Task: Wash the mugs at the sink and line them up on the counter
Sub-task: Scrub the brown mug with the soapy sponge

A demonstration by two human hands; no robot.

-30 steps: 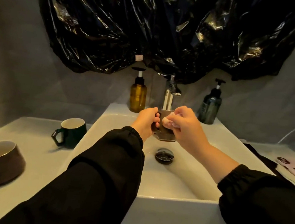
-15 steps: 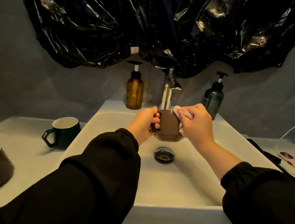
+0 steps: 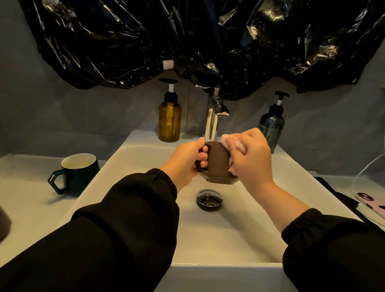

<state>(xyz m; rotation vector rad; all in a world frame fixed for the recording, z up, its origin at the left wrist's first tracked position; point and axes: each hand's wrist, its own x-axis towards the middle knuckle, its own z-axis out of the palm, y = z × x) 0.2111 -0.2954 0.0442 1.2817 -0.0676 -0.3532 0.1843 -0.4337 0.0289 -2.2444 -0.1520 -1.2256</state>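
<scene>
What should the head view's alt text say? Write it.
Over a white rectangular sink, the left hand holds a brown ceramic mug by its handle while the right hand presses a pale cloth to its rim. A dark green mug stands on the counter at left.

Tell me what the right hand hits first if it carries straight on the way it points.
The mug: the right hand points forward and left, with its sponge on the mug's rim. Past the rim, the faucet looks next in line, though depth is unclear.
</scene>
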